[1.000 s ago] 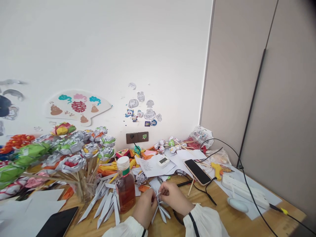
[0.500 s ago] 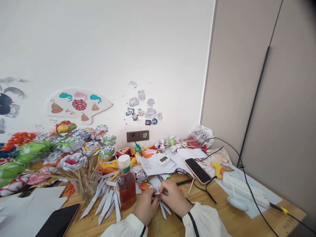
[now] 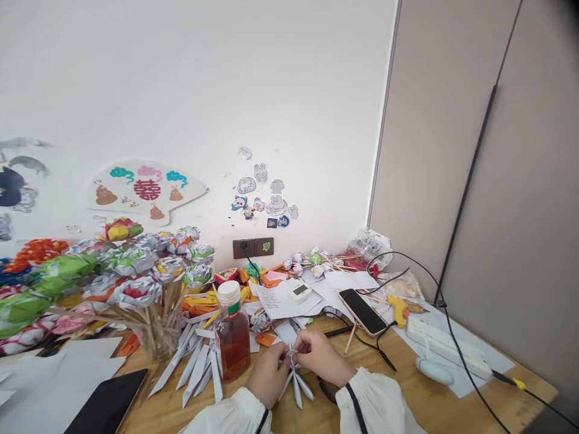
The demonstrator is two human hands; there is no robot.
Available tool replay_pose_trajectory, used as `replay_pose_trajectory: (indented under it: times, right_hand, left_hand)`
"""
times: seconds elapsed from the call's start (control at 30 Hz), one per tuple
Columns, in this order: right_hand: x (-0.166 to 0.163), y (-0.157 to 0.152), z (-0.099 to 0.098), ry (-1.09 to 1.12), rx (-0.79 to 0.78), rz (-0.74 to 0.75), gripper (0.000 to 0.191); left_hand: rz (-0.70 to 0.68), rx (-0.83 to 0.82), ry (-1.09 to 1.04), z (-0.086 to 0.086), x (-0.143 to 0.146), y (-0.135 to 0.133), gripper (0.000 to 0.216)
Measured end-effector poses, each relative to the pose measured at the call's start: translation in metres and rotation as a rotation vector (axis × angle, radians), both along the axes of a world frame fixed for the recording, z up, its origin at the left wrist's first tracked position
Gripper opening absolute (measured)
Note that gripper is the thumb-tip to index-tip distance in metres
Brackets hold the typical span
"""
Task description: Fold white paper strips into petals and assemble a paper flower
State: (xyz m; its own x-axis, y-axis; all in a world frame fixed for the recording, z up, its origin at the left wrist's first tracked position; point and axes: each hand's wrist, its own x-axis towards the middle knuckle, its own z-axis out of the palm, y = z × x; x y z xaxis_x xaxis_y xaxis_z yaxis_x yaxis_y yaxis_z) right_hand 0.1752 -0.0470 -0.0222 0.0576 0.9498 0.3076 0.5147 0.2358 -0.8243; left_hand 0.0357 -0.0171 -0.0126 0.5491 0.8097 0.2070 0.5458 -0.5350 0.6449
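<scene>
Between my two hands is a bundle of folded white paper strips (image 3: 297,386), fanned out like petals toward me and away at the far side. My left hand (image 3: 269,371) pinches the bundle's middle from the left. From the right, my right hand (image 3: 322,355) pinches the same middle with thumb and forefinger. The fingertips nearly meet and hide the centre. Just left of my left hand stands a capped bottle of amber liquid (image 3: 232,337). Loose folded white paper strips (image 3: 195,367) lie beyond it to the left.
Paper flowers on sticks (image 3: 140,292) stand in a clear container at the left. A dark tablet (image 3: 108,401) lies front left. On the right are a phone (image 3: 363,311), a yellow glue gun (image 3: 398,310), a white power strip (image 3: 450,346) and loose black cables. A small white timer (image 3: 300,292) rests on papers.
The folded paper bundle has turned slightly between my fingers, and its near strips show more plainly. Both hands keep their pinch in nearly the same place.
</scene>
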Motion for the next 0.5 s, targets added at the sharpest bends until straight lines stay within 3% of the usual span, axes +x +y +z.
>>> replay_pose_trajectory:
  times: [0.23,0.5]
  right_hand:
    - [-0.001,0.000,-0.002,-0.153,0.020,-0.026,0.009]
    - [-0.007,-0.005,0.008,-0.541,0.245,0.085,0.018]
  left_hand:
    - [0.052,0.067,0.053,-0.002,0.001,0.000,0.012]
    - [0.076,0.289,0.165,-0.005,0.001,-0.001,0.011]
